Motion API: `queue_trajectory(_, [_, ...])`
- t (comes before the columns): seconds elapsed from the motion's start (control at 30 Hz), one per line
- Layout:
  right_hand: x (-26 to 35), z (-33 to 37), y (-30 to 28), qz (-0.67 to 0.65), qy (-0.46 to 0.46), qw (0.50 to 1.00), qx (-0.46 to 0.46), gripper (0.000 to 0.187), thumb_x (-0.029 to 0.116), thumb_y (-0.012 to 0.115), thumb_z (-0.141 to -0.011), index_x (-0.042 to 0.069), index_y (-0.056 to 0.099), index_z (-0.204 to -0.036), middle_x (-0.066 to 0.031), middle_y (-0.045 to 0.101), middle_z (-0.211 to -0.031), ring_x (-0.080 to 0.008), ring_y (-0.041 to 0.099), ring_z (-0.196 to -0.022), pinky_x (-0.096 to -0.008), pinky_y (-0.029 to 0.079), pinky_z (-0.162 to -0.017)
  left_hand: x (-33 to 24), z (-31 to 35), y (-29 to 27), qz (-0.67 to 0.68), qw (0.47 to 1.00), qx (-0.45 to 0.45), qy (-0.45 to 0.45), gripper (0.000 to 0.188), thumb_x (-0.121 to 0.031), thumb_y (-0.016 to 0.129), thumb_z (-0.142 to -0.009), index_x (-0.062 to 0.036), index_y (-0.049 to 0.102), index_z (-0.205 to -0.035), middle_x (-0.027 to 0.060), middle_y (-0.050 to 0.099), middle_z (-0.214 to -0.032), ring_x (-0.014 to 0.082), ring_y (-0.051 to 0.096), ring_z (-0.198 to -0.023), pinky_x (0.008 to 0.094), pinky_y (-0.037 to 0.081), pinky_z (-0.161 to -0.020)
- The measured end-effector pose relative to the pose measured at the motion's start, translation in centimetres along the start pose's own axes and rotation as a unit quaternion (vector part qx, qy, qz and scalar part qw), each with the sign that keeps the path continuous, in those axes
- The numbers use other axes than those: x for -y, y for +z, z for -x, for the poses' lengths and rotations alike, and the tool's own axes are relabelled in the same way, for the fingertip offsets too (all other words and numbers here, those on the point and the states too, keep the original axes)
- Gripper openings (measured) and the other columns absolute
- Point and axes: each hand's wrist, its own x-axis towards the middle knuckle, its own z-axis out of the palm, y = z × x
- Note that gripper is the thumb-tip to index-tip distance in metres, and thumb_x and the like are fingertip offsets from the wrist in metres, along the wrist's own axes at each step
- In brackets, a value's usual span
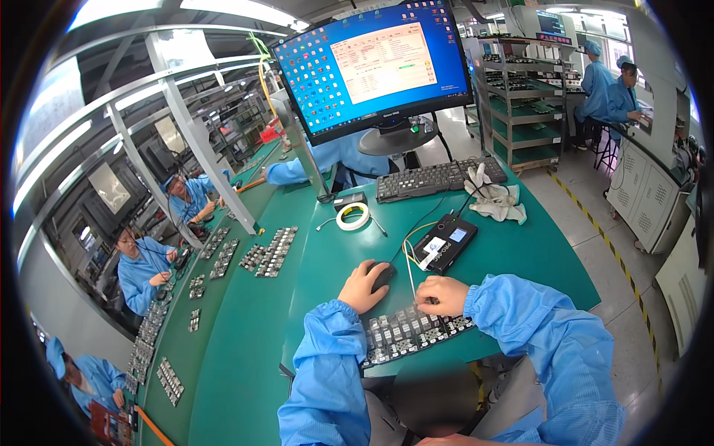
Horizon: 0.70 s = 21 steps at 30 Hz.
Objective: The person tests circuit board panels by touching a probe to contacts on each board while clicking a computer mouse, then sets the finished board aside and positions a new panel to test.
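Observation:
My left hand (pixel 363 287) rests curled over a black computer mouse (pixel 383 276) on the green tabletop. To its right, my right hand (pixel 444 296) is pinched closed at the end of a thin white cable (pixel 412 281), just above a row of small circuit boards (pixel 401 332). The fingers partly hide the cable's end, and whether it touches a board cannot be made out. The boards carry silver metal parts and lie side by side along the near table edge. From a black box with a small lit screen (pixel 448 243), the cable runs down to my fingers.
A monitor (pixel 372 67) stands behind a black keyboard (pixel 439 180). White gloves (pixel 494 197) lie right of the keyboard, a tape roll (pixel 352 216) left. More boards (pixel 277 253) sit at left, by a line where people in blue work. A board rack (pixel 524 104) stands behind.

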Motion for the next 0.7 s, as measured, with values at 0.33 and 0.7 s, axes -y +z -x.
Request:
queue_trajectory(0.33, [-0.01, 0.08, -0.03, 0.006, -0.002, 1.0, -0.004, 0.015, 0.019, 0.065, -0.084, 0.006, 0.059, -0.079, -0.0054, 0.06, -0.078, -0.0268, 0.056, -0.08, -0.0385, 0.046, -0.074, -0.05, -0.02, 0.03, -0.006, 1.0, -0.002, 0.002, 0.057, -0.025, 0.068, -0.082, -0.0139, 0.049, -0.135, 0.0222, 0.044, -0.134, 0.0414, 0.048, -0.12, 0.0437, 0.041, -0.103])
queue_trajectory(0.7, [-0.05, 0.06, 0.0, 0.005, -0.009, 1.0, -0.011, 0.014, 0.019, 0.065, -0.084, 0.006, 0.059, -0.079, -0.0055, 0.06, -0.078, -0.0267, 0.057, -0.08, -0.0378, 0.047, -0.073, 0.0, -0.05, 0.06, -0.005, 1.0, -0.004, 0.005, 0.057, -0.024, 0.068, -0.083, -0.0146, 0.049, -0.135, 0.0229, 0.044, -0.134, 0.0418, 0.048, -0.12, 0.0443, 0.041, -0.103])
